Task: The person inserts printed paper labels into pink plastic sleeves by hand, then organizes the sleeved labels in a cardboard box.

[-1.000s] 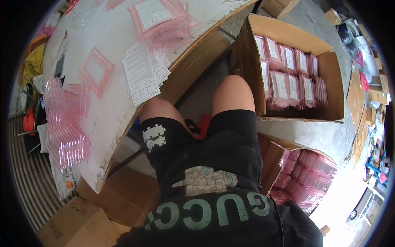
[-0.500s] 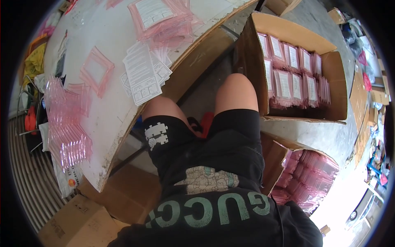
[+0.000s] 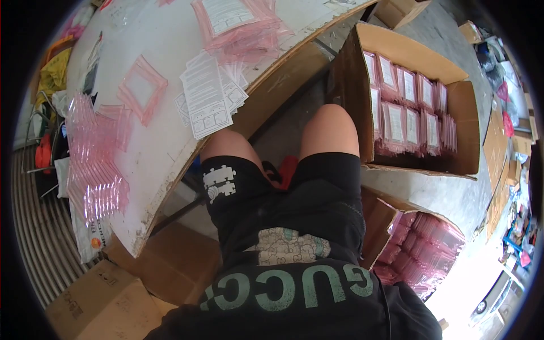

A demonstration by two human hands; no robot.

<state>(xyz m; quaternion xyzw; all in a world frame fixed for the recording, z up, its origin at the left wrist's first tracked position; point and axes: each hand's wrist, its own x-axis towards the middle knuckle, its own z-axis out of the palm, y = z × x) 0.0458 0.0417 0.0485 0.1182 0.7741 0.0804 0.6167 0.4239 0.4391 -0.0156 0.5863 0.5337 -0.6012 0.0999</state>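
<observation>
Neither my left hand nor my right hand shows in the head view. On the white table at the left, a stack of printed paper sheets lies fanned near the edge, above my knee. Behind it is a pile of pink clear plastic sleeves, the top one with a printed sheet in or on it. A single pink sleeve lies flat further left. Along the far left side, many overlapping pink sleeves form a long, shiny row.
An open cardboard box on the right holds rows of pink sleeves with printed sheets inside. Below it, another cardboard box is filled with pink sleeves. More cardboard lies at the lower left. A table leg stands beside my legs.
The camera view has shifted slightly, so the table and the upper box sit a little further right in the picture. The sheets and sleeves lie as before.
</observation>
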